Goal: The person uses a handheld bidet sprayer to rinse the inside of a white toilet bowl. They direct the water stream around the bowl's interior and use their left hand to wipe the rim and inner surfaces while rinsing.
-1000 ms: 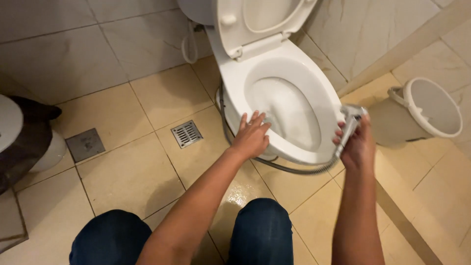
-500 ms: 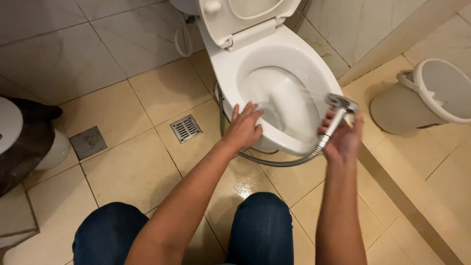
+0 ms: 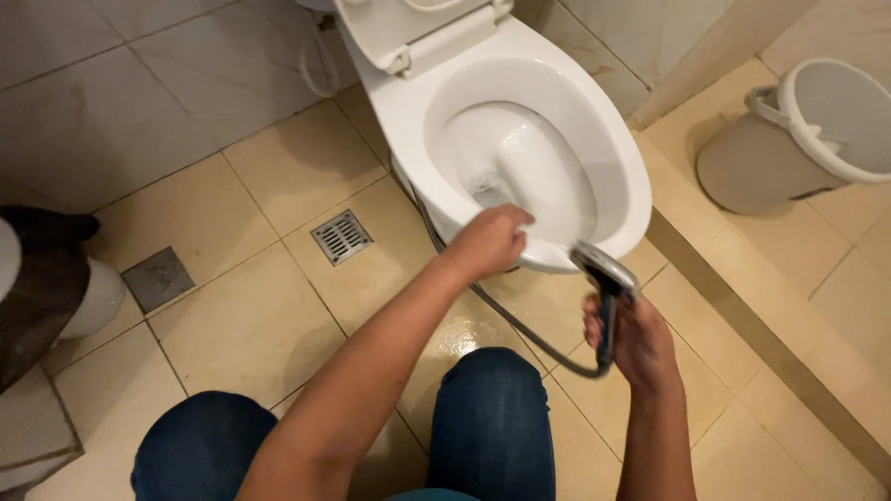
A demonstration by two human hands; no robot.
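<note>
Your left hand (image 3: 490,241) rests fingers-curled on the toilet bowl (image 3: 408,111) rim, your right hand (image 3: 639,343) clamped around the bidet sprayer (image 3: 605,278).

White toilet bowl (image 3: 557,121), beige floor tiles (image 3: 251,325), grey bucket (image 3: 798,139), chrome sprayer (image 3: 605,278), blue jeans (image 3: 492,417)

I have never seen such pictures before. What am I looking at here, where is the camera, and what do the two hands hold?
There is no machine. A person wears a camera on the head, so the picture looks down at their own arms and knees. The left hand rests on the front rim of a white toilet bowl, whose lid is up. The right hand grips a spray nozzle on a flexible metal hose. The floor is beige tile, wet near the bowl, with a square drain grate. A pale bucket stands at the right.
</note>
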